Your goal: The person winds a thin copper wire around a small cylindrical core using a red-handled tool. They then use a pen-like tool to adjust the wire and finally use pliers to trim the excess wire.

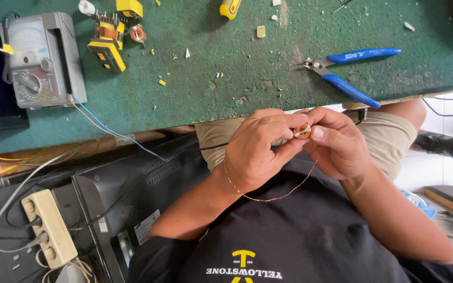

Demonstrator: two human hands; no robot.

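Note:
Both my hands meet over my lap, just below the edge of the green work mat (pixel 226 78). My left hand (pixel 255 149) and my right hand (pixel 336 141) pinch a small copper wire coil (pixel 302 131) between thumbs and fingertips. A thin copper wire (pixel 268 198) hangs from the coil in a loop under my left wrist. Blue-handled cutters (pixel 349 71) lie on the mat just above my right hand.
A grey analog multimeter (pixel 40 60) sits at the mat's left end, with yellow-and-black transformer cores (pixel 108 44) beside it. A yellow tool handle (pixel 230 8) lies at the top edge. A beige power strip (pixel 48 228) and a black device (pixel 127 183) sit lower left.

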